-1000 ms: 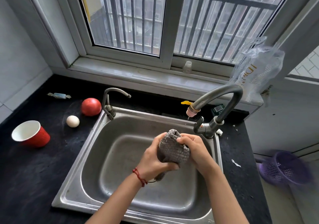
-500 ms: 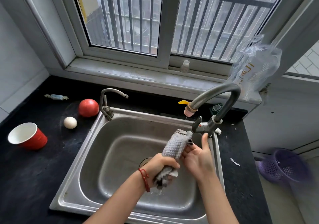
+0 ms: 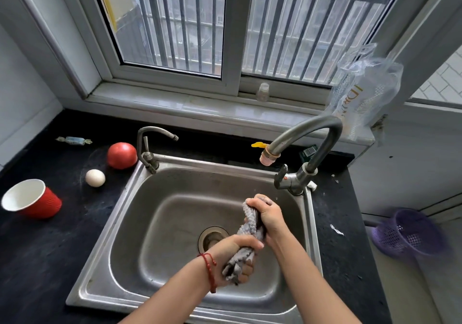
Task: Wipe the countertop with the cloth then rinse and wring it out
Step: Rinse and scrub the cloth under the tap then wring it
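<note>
1. The cloth (image 3: 250, 226) is a grey, nubbly knit twisted into a thick rope. It is held in the air over the basin of the sink (image 3: 140, 198), just right of the round drain (image 3: 212, 237).
2. The left hand (image 3: 233, 256) is fisted around the cloth's lower end, palm turned up, with frayed folds bunching out between the fingers. A thin red cord bracelet (image 3: 210, 271) circles that wrist.
3. The right hand (image 3: 266, 213) is closed tight over the cloth's upper end, knuckles up, with a small tuft of fabric poking out above the thumb.
4. The sink is brushed stainless steel, rectangular with rounded corners, dull and water-marked.
5. A tall grey gooseneck tap (image 3: 310, 143) arches over the right rear corner and ends in a pale pink nozzle. A smaller curved metal tap (image 3: 150, 146) stands at the left rear corner.
6. The countertop (image 3: 50, 248) is black and speckled, with a matte, gritty look.
7. On its left side lie a smooth red tomato (image 3: 122, 155), a white egg (image 3: 95, 178), a ribbed red paper cup (image 3: 31, 198) tipped on its side with its white inside showing, and a wrapped sweet (image 3: 74, 140).
8. A crinkled clear plastic bag (image 3: 362, 91) hangs by the window, and a purple mesh basket (image 3: 406, 233) sits low on the right.
</note>
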